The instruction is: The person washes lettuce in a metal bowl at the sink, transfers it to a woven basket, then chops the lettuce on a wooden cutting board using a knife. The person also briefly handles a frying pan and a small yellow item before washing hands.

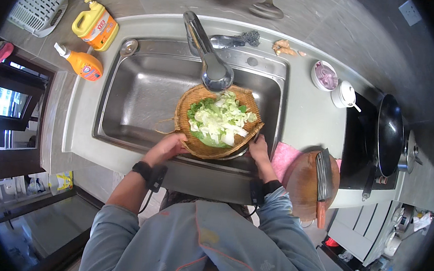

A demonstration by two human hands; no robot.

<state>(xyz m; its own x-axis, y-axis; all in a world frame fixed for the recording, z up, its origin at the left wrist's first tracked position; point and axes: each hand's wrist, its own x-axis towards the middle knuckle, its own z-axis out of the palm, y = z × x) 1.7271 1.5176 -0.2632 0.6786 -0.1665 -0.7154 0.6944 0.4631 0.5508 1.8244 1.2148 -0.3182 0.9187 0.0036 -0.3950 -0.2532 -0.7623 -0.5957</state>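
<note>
A woven bamboo basket (191,95) is held over the right part of the steel sink (128,101), beneath the faucet (216,72). Chopped pale green cabbage leaves (220,118) lie heaped inside it, with darker green leaves showing at the left. My left hand (170,146) grips the near left rim, its thumb over the edge. At the near right rim, my right hand (260,147) is closed on the basket, its fingers partly hidden. A thin shiny metal edge shows just under the basket beside my right hand. No running water can be made out.
A round wooden cutting board (301,180) with a cleaver (323,178) lies right, over a pink cloth (284,158). Beyond are a black wok (389,135), a white lidded jar (344,95) and a bowl of sliced onion (325,76). Detergent (95,26) and a spray bottle (83,64) stand left.
</note>
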